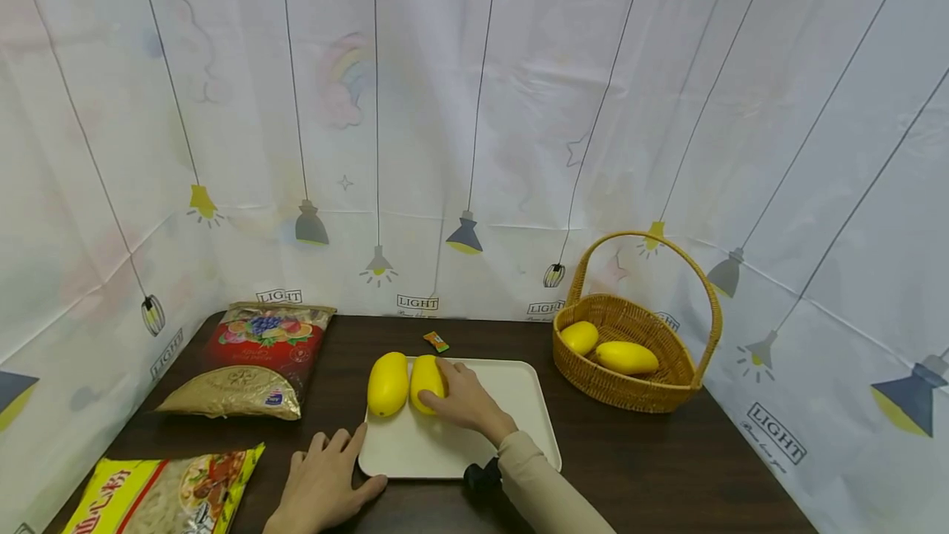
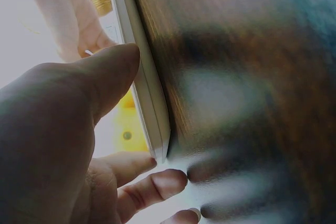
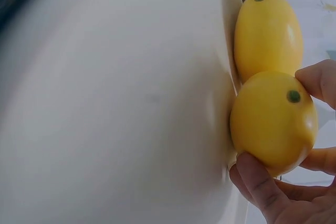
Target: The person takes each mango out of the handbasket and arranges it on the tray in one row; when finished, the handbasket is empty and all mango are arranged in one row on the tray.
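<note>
Two smooth yellow mangoes lie side by side at the left end of a white tray [image 1: 519,402]. My right hand [image 1: 470,404] holds the right-hand mango [image 3: 270,124], with thumb and fingers on opposite sides of it. The other mango [image 3: 268,35] touches it, and no hand is on that one. My left hand [image 1: 322,472] is at the tray's near left corner, fingers spread and loosely bent. In the left wrist view, its thumb lies against the tray's rim [image 2: 149,93] and a fingertip touches the corner.
A wicker basket [image 1: 630,381] with a tall handle stands at the right, holding two yellow mangoes [image 1: 626,358]. A red and gold bag [image 1: 252,361] lies at the back left, a yellow food packet [image 1: 170,493] in front of it. A small orange-green wrapper [image 1: 436,342] is behind the tray.
</note>
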`<move>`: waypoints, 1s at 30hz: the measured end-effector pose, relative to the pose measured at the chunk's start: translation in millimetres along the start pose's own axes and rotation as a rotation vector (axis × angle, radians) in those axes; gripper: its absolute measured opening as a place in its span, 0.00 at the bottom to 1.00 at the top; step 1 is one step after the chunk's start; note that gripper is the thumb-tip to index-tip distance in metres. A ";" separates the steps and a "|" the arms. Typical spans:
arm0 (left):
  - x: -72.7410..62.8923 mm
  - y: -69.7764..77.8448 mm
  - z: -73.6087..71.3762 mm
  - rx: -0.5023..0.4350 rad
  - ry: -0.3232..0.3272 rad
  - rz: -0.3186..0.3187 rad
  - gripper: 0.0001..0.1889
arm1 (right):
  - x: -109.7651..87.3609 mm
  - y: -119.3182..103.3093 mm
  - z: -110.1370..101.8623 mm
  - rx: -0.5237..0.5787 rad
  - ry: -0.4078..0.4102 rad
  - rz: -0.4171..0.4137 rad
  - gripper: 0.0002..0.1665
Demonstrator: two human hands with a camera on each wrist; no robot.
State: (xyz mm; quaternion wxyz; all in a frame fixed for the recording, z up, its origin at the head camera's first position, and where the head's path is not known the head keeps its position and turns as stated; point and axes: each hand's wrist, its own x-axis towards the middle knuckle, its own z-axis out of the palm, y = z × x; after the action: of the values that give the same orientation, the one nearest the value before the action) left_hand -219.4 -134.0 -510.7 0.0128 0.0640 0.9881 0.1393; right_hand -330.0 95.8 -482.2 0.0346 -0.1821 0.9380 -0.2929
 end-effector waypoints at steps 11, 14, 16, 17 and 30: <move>1.6 0.1 1.4 0.009 -0.016 -0.013 0.48 | 0.6 -0.4 -0.7 -0.019 0.002 -0.007 0.44; 1.8 0.3 1.2 0.015 -0.022 -0.018 0.48 | 1.2 0.0 -0.6 -0.023 -0.007 -0.001 0.44; 1.9 0.5 1.0 0.016 -0.023 -0.020 0.48 | 1.2 0.4 -0.8 -0.016 -0.010 0.004 0.44; 1.9 0.6 0.9 0.017 -0.023 -0.020 0.48 | 1.2 0.7 -1.0 -0.017 -0.010 0.008 0.44; 0.0 2.6 -1.0 0.020 -0.023 -0.019 0.48 | -4.7 6.0 -19.8 0.009 0.019 0.028 0.46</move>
State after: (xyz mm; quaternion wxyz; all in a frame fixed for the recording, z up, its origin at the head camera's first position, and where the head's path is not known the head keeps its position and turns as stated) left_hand -219.1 -131.7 -509.0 0.0248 0.0562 0.9898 0.1284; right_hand -331.0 112.7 -469.3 0.0308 -0.1660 0.9395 -0.2982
